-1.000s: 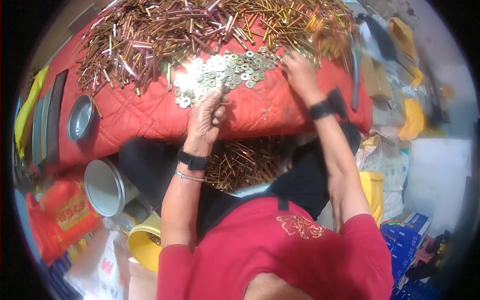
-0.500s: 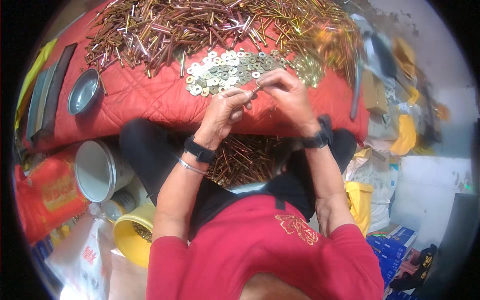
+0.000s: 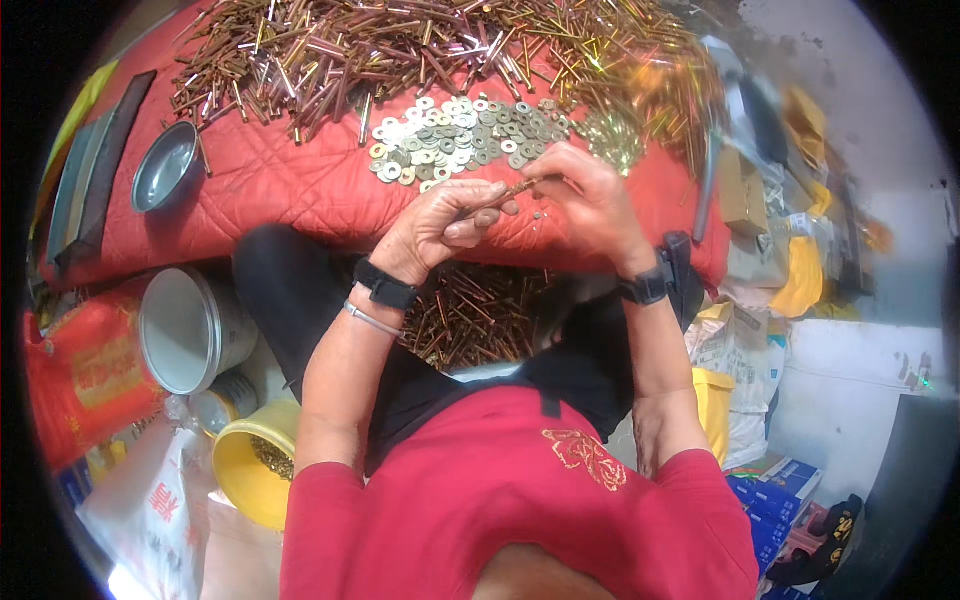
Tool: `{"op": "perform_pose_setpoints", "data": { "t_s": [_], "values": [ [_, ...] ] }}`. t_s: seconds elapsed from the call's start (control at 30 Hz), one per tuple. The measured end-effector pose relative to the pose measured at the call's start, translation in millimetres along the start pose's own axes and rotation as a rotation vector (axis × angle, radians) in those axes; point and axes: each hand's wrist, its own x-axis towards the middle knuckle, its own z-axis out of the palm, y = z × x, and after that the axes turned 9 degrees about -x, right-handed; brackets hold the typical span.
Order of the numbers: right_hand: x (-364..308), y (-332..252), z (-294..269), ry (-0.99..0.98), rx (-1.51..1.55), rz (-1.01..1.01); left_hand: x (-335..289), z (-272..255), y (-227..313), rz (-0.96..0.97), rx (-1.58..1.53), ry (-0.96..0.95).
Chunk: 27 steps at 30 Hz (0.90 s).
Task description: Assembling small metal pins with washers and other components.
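Note:
My left hand (image 3: 452, 218) is closed around a thin copper-coloured metal rod (image 3: 508, 194), which slants up to the right between my hands. At the rod's far end, the fingers of my right hand (image 3: 588, 195) pinch it; what lies under those fingertips is hidden. Just beyond both hands, a heap of flat metal washers (image 3: 455, 138) lies on the red quilted cover (image 3: 270, 190). To the right of the washers is a small pile of shiny gold-coloured parts (image 3: 612, 138), too small to make out singly.
Loose metal rods (image 3: 330, 60) cover the far side of the table. A metal bowl (image 3: 165, 168) sits at the left. More rods (image 3: 475, 315) lie between my legs. A white bucket (image 3: 180, 330) and a yellow bucket (image 3: 245, 480) stand at lower left; blue boxes (image 3: 775, 505) at lower right.
My right hand has shifted slightly right and nearer to me, with its fingertips farther from my left hand's. More of the rod shows between them. The whole view has shifted a little.

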Motion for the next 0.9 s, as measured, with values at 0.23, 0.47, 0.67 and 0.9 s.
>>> {"op": "perform_pose_setpoints", "data": {
  "t_s": [0.23,0.47,0.67,0.9],
  "values": [
    [-16,25,15,-0.125,-0.228,0.086,3,23,-22,0.544,1.069,0.339],
    [-8,19,19,0.202,0.325,0.262,4,20,-20,0.440,0.653,0.349],
    [-13,16,23,0.136,0.338,0.316,0,19,-15,0.417,0.579,0.354],
    [-13,15,21,0.130,0.290,0.217,-2,25,-12,0.344,0.538,0.364]
  ]
}}
